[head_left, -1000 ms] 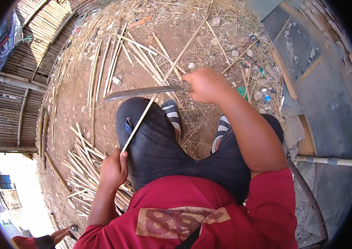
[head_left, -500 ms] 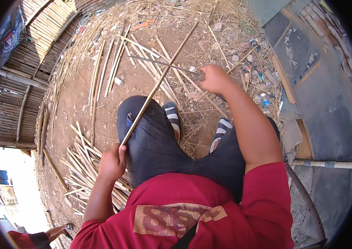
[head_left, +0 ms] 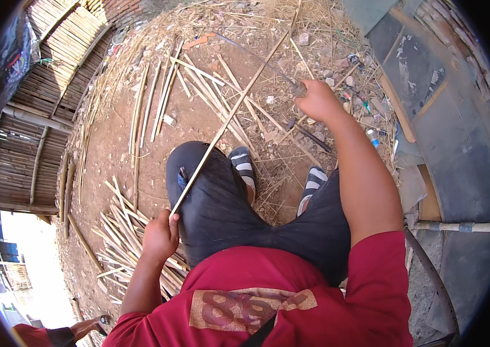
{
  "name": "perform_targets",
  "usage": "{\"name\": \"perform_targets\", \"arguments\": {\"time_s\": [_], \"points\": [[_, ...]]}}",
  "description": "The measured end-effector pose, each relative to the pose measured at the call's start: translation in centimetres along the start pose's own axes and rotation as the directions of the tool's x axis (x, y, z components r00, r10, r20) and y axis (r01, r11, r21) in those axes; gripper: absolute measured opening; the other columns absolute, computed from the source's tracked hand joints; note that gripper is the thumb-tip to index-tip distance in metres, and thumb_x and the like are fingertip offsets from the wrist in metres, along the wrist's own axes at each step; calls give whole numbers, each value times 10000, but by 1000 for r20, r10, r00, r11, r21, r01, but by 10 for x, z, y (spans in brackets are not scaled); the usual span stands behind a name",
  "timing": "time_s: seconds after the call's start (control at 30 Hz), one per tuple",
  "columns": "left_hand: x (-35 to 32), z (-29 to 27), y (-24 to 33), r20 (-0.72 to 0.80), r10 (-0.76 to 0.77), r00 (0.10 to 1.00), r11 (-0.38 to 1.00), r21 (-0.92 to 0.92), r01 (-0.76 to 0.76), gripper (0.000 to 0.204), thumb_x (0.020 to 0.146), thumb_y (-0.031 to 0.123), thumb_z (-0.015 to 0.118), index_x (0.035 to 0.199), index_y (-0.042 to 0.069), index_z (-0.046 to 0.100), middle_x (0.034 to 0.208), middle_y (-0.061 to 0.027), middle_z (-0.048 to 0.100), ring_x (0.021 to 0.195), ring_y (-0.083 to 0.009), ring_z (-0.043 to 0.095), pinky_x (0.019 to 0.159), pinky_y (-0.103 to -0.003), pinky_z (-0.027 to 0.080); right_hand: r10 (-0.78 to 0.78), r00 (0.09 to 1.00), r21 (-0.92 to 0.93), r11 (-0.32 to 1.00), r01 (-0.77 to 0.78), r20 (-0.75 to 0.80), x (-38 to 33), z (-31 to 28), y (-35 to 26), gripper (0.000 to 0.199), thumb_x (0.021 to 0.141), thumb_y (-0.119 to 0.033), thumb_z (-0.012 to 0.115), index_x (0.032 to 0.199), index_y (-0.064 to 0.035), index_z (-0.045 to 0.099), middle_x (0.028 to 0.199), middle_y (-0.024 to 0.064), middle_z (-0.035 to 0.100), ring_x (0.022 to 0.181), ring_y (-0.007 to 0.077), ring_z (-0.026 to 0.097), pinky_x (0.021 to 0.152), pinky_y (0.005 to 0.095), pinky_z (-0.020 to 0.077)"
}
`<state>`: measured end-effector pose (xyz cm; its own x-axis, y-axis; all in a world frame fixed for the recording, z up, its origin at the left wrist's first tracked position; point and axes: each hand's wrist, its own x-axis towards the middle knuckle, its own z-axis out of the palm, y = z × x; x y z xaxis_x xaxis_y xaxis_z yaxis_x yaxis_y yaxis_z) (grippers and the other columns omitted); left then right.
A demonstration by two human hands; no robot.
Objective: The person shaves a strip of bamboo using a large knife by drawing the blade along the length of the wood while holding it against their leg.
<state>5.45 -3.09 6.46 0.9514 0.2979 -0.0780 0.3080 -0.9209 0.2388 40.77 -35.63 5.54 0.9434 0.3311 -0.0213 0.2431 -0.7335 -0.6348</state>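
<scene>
My left hand [head_left: 161,236] is closed round the near end of a long, thin bamboo strip [head_left: 222,128]. The strip slants up and to the right across my left knee, its far end above the littered ground. In my right hand [head_left: 318,101], out ahead and to the right, is the handle of a long, narrow-bladed knife [head_left: 259,61]. Its blade points up and left and crosses the strip near the strip's far part. Whether the blade touches the strip, I cannot tell.
A heap of bamboo strips [head_left: 121,240] lies left of my legs, with more strips [head_left: 167,92] ahead. A dark elongated object [head_left: 314,139] lies near my right foot. Worn dark panels [head_left: 456,168] stand right, a bamboo-slat wall [head_left: 22,162] left. Another person's arm [head_left: 83,329] shows lower left.
My right hand has moved outward, up and to the right, with the knife. The blade now crosses the bamboo strip farther toward its far end. My left hand keeps its grip.
</scene>
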Motion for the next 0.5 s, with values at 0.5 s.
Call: {"name": "perform_targets", "arguments": {"time_s": [0.5], "points": [[-6,13,3,-53,-42,998,999,15,43,346,1052,361,513,930,37,516,710,-282,626,692,-518,614,602,-595,459,-330,923,-188,911,367,200,-35,34,-61,284,763,-160,702,1023,-45,711,897,214,716,880,381,708,781,458,548]]}}
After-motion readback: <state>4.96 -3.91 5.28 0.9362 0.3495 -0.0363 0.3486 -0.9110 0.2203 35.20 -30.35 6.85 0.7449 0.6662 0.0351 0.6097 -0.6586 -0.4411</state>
